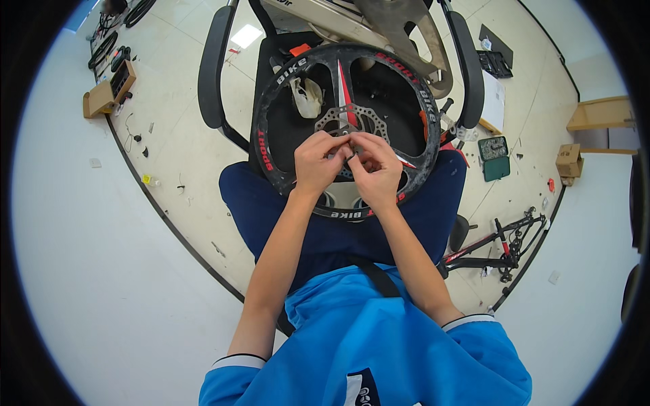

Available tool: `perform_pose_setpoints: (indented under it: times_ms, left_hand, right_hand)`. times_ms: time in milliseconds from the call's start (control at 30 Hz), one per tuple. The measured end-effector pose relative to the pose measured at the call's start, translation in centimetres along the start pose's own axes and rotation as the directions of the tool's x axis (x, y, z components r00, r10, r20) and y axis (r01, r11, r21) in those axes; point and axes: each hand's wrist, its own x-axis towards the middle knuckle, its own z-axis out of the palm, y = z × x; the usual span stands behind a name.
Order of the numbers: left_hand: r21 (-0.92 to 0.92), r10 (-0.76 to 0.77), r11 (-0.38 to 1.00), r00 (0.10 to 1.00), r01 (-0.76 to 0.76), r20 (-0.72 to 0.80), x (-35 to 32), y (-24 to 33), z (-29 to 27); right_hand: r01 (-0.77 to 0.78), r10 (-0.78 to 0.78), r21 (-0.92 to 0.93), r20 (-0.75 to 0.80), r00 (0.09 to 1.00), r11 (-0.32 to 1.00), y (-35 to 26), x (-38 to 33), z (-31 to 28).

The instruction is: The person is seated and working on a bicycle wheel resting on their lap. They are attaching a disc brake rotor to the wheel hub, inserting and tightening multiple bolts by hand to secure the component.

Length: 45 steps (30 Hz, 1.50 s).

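A black bicycle wheel with broad spokes and white and red lettering lies flat across my thighs and a black chair seat. At its middle sits a silver disc brake rotor with a perforated rim. Over the hub, my left hand is closed in a pinch. My right hand pinches right beside it, and the fingertips of both meet. A small dark piece shows between them, too little of it to name. The fingers cover most of the hub.
Chair armrests flank the wheel. Beyond it is a beige bike frame; a crumpled whitish cloth or glove shows through the wheel. A green case, a black-red bike frame and a cardboard box are on the floor.
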Motion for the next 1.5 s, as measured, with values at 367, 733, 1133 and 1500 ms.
perform_pose_setpoints:
  times_ms: [367, 733, 1133, 1500]
  left_hand:
    - [0.043, -0.039, 0.998, 0.998, 0.041, -0.048, 0.0, 0.2, 0.4]
    - [0.021, -0.011, 1.000, 0.994, 0.013, -0.105, -0.2, -0.6, 1.0]
    - [0.095, -0.127, 0.987, 0.992, 0.129, -0.026, 0.4, -0.6, -0.1]
    - [0.252, 0.066, 0.963, 0.991, -0.095, 0.119, 1.4, -1.4, -0.5]
  right_hand:
    - [0.062, -0.061, -0.037, 0.036, 0.997, 0.997, 0.4, 0.5, 0.2]
    - [-0.006, 0.007, -0.088, 0.013, 1.000, 0.996, -0.5, 0.8, 0.0]
    - [0.087, -0.082, -0.177, 0.040, 0.996, 0.980, -0.1, 1.2, -0.2]
    - [0.029, -0.022, -0.102, 0.063, 0.998, 0.994, 0.3, 0.9, -0.3]
